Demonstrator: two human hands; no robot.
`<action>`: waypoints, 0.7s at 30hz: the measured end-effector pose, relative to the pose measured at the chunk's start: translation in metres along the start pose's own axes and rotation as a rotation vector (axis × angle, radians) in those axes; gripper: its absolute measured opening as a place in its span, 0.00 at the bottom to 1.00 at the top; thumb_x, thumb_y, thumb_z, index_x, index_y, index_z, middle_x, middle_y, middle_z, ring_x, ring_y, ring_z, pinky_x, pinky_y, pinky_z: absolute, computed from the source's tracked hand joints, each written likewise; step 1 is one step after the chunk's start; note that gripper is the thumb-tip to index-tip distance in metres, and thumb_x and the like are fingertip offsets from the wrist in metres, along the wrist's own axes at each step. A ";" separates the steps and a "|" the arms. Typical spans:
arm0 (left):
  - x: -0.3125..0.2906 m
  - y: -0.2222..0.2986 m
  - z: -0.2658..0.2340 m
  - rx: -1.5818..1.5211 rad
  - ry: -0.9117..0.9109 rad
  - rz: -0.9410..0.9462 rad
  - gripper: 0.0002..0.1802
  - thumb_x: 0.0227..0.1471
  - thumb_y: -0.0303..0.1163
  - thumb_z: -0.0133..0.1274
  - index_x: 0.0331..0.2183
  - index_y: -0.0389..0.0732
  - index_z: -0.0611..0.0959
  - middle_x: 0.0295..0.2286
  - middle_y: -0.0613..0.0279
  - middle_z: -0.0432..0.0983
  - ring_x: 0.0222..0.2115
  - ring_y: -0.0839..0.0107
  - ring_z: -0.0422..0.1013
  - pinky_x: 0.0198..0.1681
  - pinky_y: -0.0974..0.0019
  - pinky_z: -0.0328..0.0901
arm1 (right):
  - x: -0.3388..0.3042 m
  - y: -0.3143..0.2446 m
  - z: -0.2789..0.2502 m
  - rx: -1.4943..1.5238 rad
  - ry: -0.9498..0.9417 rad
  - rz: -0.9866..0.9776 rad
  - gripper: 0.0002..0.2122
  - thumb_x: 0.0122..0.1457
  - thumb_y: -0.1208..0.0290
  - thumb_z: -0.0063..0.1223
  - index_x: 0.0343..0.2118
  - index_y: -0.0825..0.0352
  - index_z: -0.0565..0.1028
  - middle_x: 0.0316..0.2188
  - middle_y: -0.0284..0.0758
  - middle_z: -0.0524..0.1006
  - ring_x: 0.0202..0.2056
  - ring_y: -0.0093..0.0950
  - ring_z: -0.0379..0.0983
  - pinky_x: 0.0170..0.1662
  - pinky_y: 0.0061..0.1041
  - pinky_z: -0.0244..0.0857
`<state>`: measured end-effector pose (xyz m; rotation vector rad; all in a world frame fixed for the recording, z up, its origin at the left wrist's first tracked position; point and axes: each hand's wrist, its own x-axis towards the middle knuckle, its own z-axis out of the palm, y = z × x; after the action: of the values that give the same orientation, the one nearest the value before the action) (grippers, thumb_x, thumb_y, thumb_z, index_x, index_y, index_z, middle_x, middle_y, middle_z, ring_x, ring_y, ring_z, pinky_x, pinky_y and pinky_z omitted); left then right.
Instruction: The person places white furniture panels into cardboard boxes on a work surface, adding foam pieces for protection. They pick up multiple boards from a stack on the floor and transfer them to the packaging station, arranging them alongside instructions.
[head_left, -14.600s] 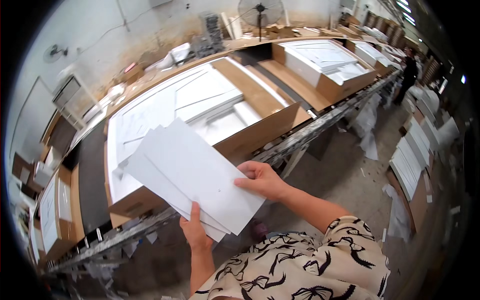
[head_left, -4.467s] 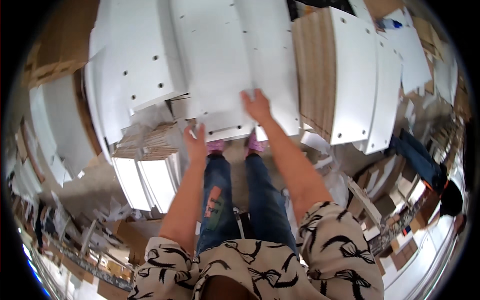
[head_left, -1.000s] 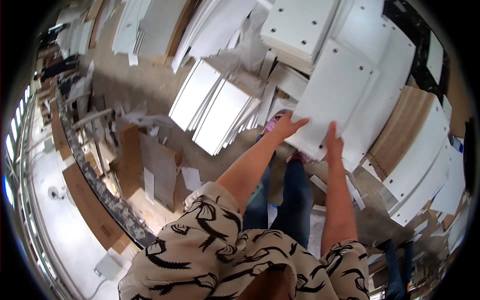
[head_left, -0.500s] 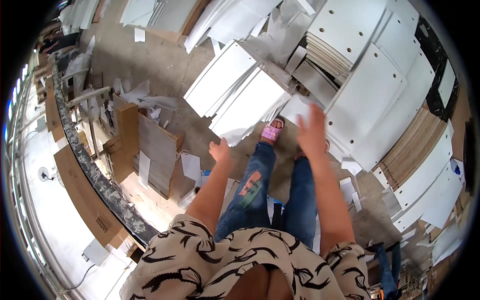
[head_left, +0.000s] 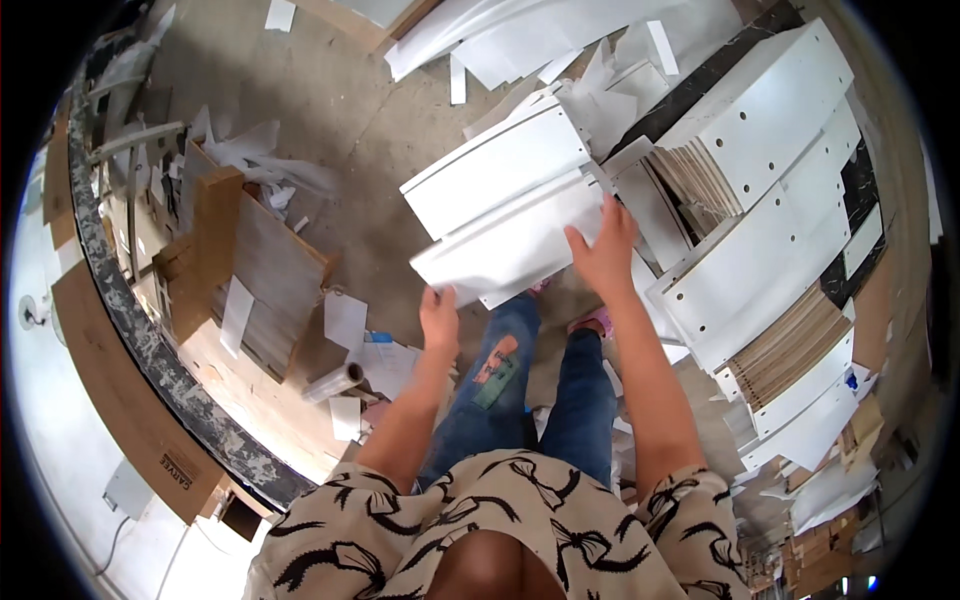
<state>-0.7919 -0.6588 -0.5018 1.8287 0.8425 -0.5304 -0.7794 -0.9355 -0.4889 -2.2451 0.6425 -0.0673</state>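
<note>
Before me a long white panel (head_left: 510, 245) lies tilted over the near side of a stack of similar white panels (head_left: 500, 165). My left hand (head_left: 438, 318) is closed on the panel's near left corner, thumb and fingertips at its edge. At the other end, my right hand (head_left: 608, 252) grips the panel's right edge, its thumb apart from the fingers. The fingertips under the panel are partly hidden. Both legs stand just on the near side of the stack, with the feet partly covered by it.
To the right are piles of white boards with drilled holes (head_left: 770, 255) and brown-edged boards (head_left: 785, 345). On the left stand a brown cardboard piece (head_left: 205, 250) and a grey board (head_left: 265, 290). A roll of clear film (head_left: 335, 383) lies by my left leg. White sheets (head_left: 500, 45) lie farther off.
Both hands have come onto the near white panel, which has shifted and tilted from the fanned stack. The right hand has moved from beside the stack to the panel's right end. The view has turned slightly.
</note>
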 end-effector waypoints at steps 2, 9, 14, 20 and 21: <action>0.034 0.040 -0.004 0.052 -0.046 -0.019 0.12 0.53 0.35 0.47 0.34 0.37 0.74 0.24 0.68 0.66 0.24 0.79 0.58 0.26 0.70 0.55 | 0.041 -0.007 0.018 -0.046 -0.025 -0.041 0.32 0.44 0.64 0.59 0.50 0.74 0.60 0.46 0.52 0.62 0.47 0.49 0.56 0.52 0.45 0.50; 0.100 0.105 0.021 -0.021 -0.165 -0.250 0.18 0.53 0.39 0.50 0.43 0.39 0.73 0.34 0.67 0.69 0.38 0.74 0.65 0.45 0.61 0.59 | 0.105 0.013 0.057 -0.170 -0.007 -0.070 0.28 0.44 0.67 0.57 0.47 0.75 0.62 0.45 0.53 0.64 0.45 0.48 0.59 0.52 0.43 0.52; 0.068 0.089 0.014 -0.151 -0.191 -0.144 0.13 0.54 0.35 0.49 0.40 0.39 0.72 0.36 0.64 0.68 0.37 0.72 0.65 0.42 0.64 0.62 | 0.053 0.017 0.035 -0.067 0.141 -0.066 0.26 0.45 0.70 0.56 0.47 0.74 0.62 0.42 0.51 0.66 0.44 0.48 0.60 0.51 0.42 0.52; -0.074 0.070 0.053 -0.111 -0.262 -0.282 0.13 0.48 0.23 0.54 0.38 0.38 0.72 0.33 0.63 0.73 0.31 0.75 0.70 0.31 0.69 0.67 | -0.053 0.082 -0.079 0.015 0.218 0.300 0.21 0.49 0.70 0.55 0.46 0.67 0.67 0.44 0.45 0.67 0.47 0.43 0.60 0.50 0.37 0.57; -0.076 0.034 0.052 -0.050 -0.394 -0.117 0.18 0.44 0.19 0.55 0.41 0.35 0.72 0.33 0.61 0.74 0.28 0.76 0.70 0.30 0.73 0.66 | -0.060 0.097 -0.096 0.014 0.234 0.341 0.20 0.49 0.69 0.55 0.46 0.67 0.68 0.43 0.43 0.69 0.46 0.41 0.62 0.47 0.34 0.61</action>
<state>-0.8157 -0.7385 -0.4494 1.5637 0.6866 -0.9016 -0.8965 -1.0277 -0.4819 -2.1007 1.1391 -0.1649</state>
